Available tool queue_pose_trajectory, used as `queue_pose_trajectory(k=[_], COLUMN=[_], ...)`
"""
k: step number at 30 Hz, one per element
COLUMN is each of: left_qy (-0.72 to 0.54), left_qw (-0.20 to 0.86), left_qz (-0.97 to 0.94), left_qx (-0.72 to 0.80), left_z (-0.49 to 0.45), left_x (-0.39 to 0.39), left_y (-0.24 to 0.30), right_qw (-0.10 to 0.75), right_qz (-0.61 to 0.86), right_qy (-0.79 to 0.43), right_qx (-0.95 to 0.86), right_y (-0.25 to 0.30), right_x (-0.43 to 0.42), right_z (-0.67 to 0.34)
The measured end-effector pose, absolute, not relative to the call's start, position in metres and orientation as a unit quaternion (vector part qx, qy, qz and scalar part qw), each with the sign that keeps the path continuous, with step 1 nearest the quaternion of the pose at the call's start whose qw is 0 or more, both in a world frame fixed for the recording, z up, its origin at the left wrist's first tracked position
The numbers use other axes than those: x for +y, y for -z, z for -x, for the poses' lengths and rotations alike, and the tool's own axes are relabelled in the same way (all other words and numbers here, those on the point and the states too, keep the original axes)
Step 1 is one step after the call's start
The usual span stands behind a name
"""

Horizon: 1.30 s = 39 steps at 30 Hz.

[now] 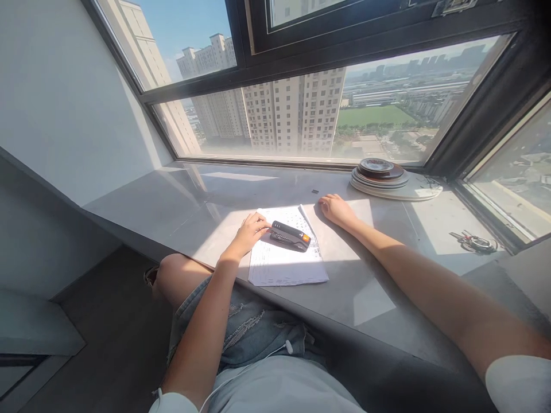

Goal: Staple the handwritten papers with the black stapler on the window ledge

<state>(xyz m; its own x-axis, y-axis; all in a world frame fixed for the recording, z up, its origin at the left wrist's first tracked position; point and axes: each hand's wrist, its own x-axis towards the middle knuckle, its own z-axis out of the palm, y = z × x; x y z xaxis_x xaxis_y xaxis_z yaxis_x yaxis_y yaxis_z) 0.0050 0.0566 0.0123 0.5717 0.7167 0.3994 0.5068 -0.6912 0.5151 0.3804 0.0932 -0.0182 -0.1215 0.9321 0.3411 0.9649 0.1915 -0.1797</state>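
Note:
A black and grey stapler (290, 236) with an orange mark lies slantwise over a stack of white paper sheets (287, 269) with dark writing or print. My left hand (250, 232) reaches over the stack's left edge, its fingers closed at the stapler's left end. Right of the paper, my right hand (336, 207) rests on the sill with its fingers curled in. What those fingers hold, if anything, is hidden. Just beyond the right hand lies a small dark piece (315, 191), too small to name. At its upper right, the paper has a raised or rolled edge.
The grey sill (193, 201) runs below a large dark-framed window. Stacked round plates or lids (379, 178) stand at the back right. A small tangle of metal or wire (476, 242) lies farther right. A white earphone cord (253, 362) hangs across my lap.

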Motion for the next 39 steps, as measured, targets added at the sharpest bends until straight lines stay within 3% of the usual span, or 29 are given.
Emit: queue_pose_trajectory(k=[39], left_qy=[-0.299], left_qw=[0.243], left_qz=[-0.842], left_qx=[0.378], left_z=[-0.0025], left_x=[0.0506], left_y=[-0.0099], right_qw=[0.197], right_qz=[0.63], right_qy=[0.038], right_qx=[-0.751], right_y=[0.0195], right_x=[0.094], right_z=[-0.3814])
